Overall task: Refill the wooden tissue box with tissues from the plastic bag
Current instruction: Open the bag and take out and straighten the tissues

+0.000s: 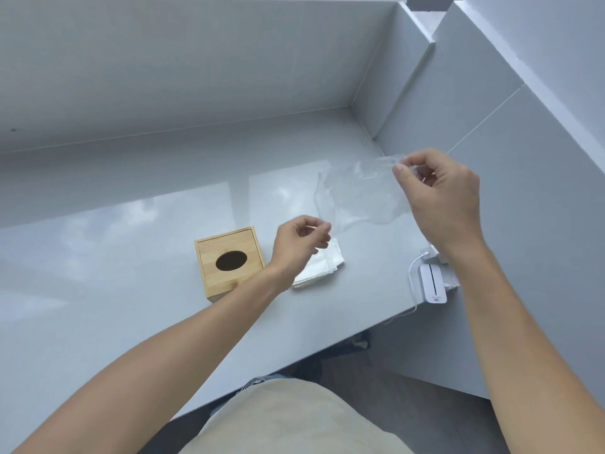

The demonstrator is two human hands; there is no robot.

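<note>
Pale grey glossy counter (131,257), boxed by plain grey walls behind and to the right, window light mirrored on its sheen.

Right hand (438,198) raised above the counter, fingers curled in, thumb and forefinger pinched on the upper edge of the clear plastic bag (357,194). Bag hanging slack and crumpled, trailing down and to the left of that hand, lifted off the surface, seemingly with nothing inside.

Left hand (301,244) lower and nearer the counter, loosely curled, thumb and fingertips drawn close together. Bottom corner of the bag right at those fingertips; cannot tell whether pinched there or merely touching.

Directly beneath and just right of the left hand, stack of white tissues (322,267), lying flat on the counter, partly hidden by the wrist. Just left of that wrist, wooden tissue box (229,263), square, lid on, dark oval opening facing up, close beside the tissue stack, perhaps touching it.

Below the right forearm, near the counter's right edge, small white device (433,283) with a white cable (413,267) looping from it. Nearest the camera, beige clothing (294,417) between both forearms, dark floor off the counter's front edge.
</note>
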